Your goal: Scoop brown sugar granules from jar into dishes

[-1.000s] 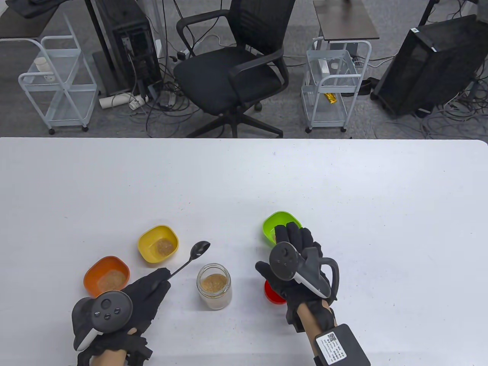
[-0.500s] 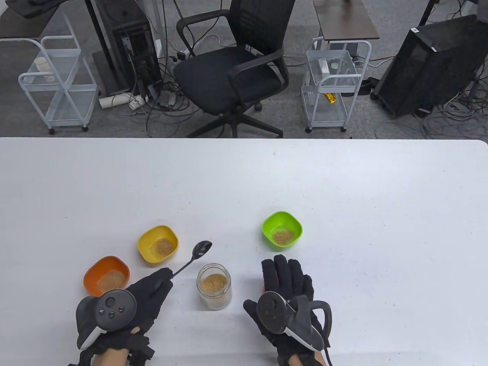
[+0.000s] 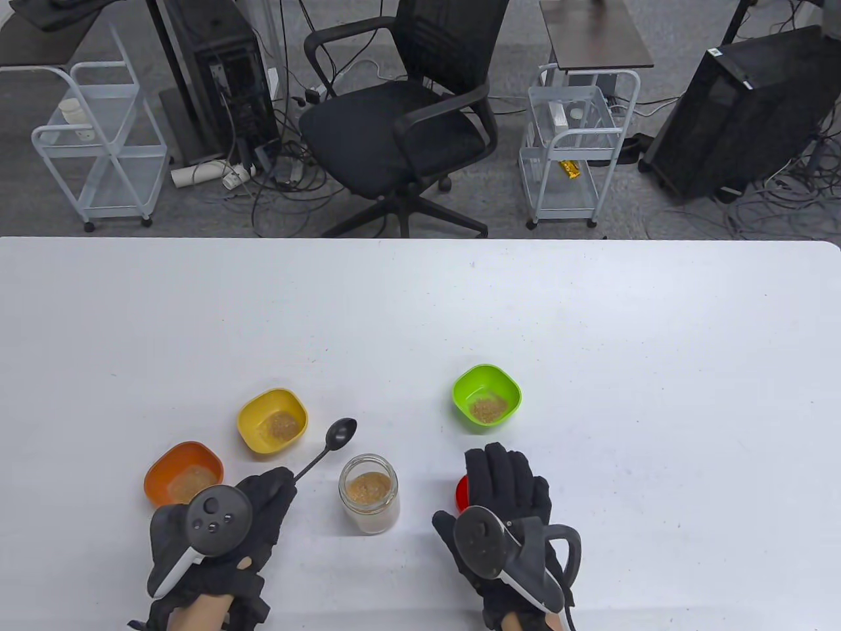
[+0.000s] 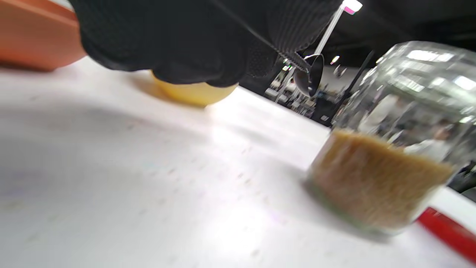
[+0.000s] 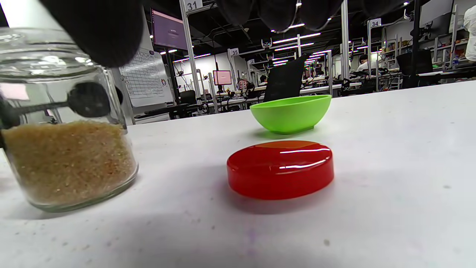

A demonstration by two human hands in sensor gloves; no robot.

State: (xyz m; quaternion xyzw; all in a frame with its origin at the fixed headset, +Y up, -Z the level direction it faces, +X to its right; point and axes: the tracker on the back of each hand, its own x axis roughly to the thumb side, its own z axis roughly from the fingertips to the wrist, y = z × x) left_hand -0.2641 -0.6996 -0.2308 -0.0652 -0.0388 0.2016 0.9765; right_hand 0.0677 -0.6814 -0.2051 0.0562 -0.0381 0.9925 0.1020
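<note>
An open glass jar [image 3: 369, 494] [image 4: 383, 156] [image 5: 63, 123] of brown sugar stands near the table's front. My left hand [image 3: 259, 509] pinches the handle of a black spoon [image 3: 328, 447] [image 4: 308, 72]; its empty bowl hovers above the table between the yellow dish [image 3: 272, 420] and the jar. The orange dish [image 3: 184, 474], the yellow dish and the green dish [image 3: 487, 397] [image 5: 290, 112] each hold some sugar. My right hand [image 3: 506, 483] hovers open, fingers straight, over the red lid [image 3: 462, 493] [image 5: 280, 168], holding nothing.
The white table [image 3: 591, 315] stretches back and to the right of the dishes. Beyond its far edge stand an office chair [image 3: 407, 112], wire carts [image 3: 571, 144] and computer towers.
My right hand has drawn back from the green dish to above the red lid. My left hand shifted slightly right, and the spoon's bowl dropped a little toward the jar.
</note>
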